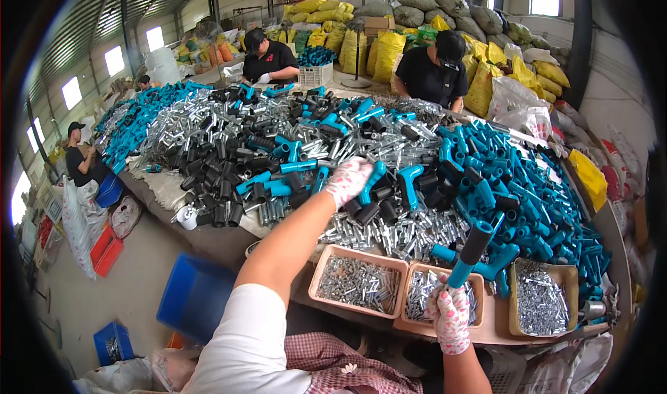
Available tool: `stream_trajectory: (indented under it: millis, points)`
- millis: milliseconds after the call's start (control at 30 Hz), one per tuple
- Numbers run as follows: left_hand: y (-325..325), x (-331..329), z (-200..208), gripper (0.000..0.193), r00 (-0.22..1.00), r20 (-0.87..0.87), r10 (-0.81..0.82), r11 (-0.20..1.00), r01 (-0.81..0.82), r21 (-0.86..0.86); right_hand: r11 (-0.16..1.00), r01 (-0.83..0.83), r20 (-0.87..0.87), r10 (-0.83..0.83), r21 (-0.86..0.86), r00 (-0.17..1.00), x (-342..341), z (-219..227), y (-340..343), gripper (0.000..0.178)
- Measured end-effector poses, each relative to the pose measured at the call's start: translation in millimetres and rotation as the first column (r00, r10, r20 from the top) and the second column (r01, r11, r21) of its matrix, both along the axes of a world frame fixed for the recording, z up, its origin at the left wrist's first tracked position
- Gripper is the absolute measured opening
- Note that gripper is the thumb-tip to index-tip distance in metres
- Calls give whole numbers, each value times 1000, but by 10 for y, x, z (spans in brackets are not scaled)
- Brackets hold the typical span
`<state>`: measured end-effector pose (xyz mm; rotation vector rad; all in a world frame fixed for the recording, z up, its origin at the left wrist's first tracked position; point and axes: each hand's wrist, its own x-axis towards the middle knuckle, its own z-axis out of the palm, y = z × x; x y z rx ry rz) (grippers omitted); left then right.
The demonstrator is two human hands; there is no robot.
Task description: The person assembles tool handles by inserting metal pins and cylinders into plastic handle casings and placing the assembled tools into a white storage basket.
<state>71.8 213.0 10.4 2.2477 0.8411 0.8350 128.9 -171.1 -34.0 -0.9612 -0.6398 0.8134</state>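
Observation:
My right hand (451,317), in a white glove with a pink pattern, is closed round the teal lower end of a tubular handle (474,243) that has a black sleeve at its upper part. It holds this piece tilted above the middle tray (405,302) of small metal parts. My left hand (349,180), gloved alike, reaches into the heap with its fingers curled down; what they hold, if anything, is hidden. Right beside those fingers lies a teal angled handle (373,181). Another teal angled handle (410,185) is farther right, among black sleeves (388,212).
A left tray (319,286) and a right tray (574,293) of small hardware flank the middle one. Teal handles (535,206) are heaped to the right. Two people (267,64) (434,71) work across the table. A blue bin (194,293) stands on the floor at left.

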Motion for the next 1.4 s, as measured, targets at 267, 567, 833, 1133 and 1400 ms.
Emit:
stream_trajectory:
  millis: [267, 567, 833, 1133, 1400]
  points:
    - [1435, -28, -819, 38, 514, -817, 260, 821, 327, 468, 999, -45, -128, 42, -21, 991, -34, -63, 41, 48]
    - [1750, -132, -1120, 15, 463, -867, 186, 763, 488, 424, 997, -69, -107, 66, -19, 992, -1, -69, 50, 48]
    - [1238, -42, -842, 18, 909, -404, -104, 910, -76, -406, 993, -119, -130, 115, -22, 985, 53, -102, 65, 48]
    - [40, 183, -287, 46, 982, -161, -99, 848, -1, -530, 991, -132, -133, 127, -24, 983, 67, -98, 82, 43]
    - [-963, 200, 119, 88, 886, -181, -428, 904, 423, -65, 995, -82, -55, 79, -54, 995, 56, -138, 100, 45]
